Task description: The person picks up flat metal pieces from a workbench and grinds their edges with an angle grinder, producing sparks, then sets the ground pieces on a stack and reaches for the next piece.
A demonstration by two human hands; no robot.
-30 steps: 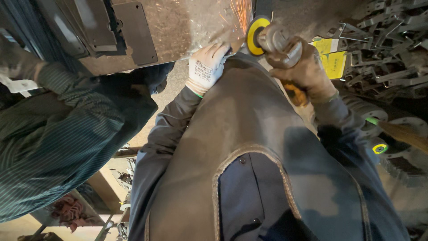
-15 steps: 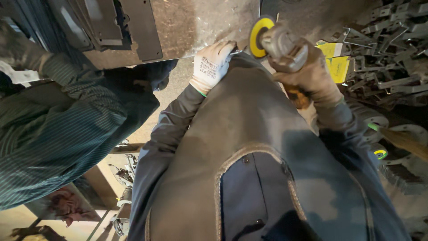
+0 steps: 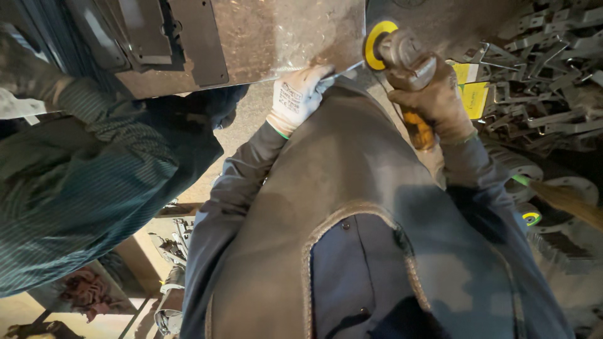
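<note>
Sparks gone, angle grinder (image 3: pixel 402 53) lifted off the steel plate (image 3: pixel 276 37).
Right hand (image 3: pixel 433 100) grips it; left hand (image 3: pixel 298 94) (white glove) pinches the plate's edge between 2 grinding passes.

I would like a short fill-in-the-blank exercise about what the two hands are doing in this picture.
1. The left hand wears a ____ glove and touches the edge of the metal plate.
2. The right hand grips an angle grinder whose disc is ____.
3. A second person's striped sleeve is on the ____ side of the picture.

Missing words: white; yellow; left
</note>
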